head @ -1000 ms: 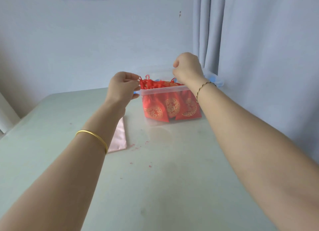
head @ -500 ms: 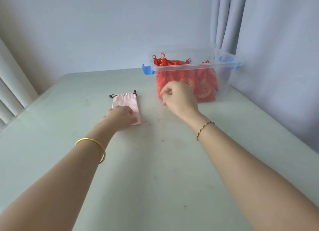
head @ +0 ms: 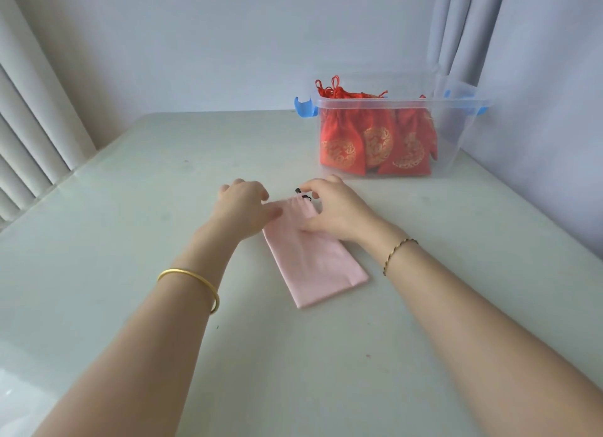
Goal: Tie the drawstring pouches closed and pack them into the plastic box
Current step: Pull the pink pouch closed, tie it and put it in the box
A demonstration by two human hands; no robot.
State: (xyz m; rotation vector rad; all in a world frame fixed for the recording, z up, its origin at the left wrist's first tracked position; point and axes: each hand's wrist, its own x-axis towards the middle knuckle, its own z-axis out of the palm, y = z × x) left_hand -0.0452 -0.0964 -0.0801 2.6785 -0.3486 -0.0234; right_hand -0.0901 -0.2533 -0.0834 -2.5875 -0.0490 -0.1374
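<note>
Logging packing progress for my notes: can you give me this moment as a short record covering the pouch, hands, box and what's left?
pink pouch: lies flat on the table, black cord at its far end, not yet in the box
left hand: touches the pouch's far left corner; grip unclear
right hand: on the far right corner by the cord; grip unclear
plastic box: rear right, no lid on, blue latches
red pouches: packed inside the box

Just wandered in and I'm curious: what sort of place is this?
Probably a plain room at home or a small workroom: a pale table against a bare wall, a curtain at the right, and one plastic box of red pouches.
</note>
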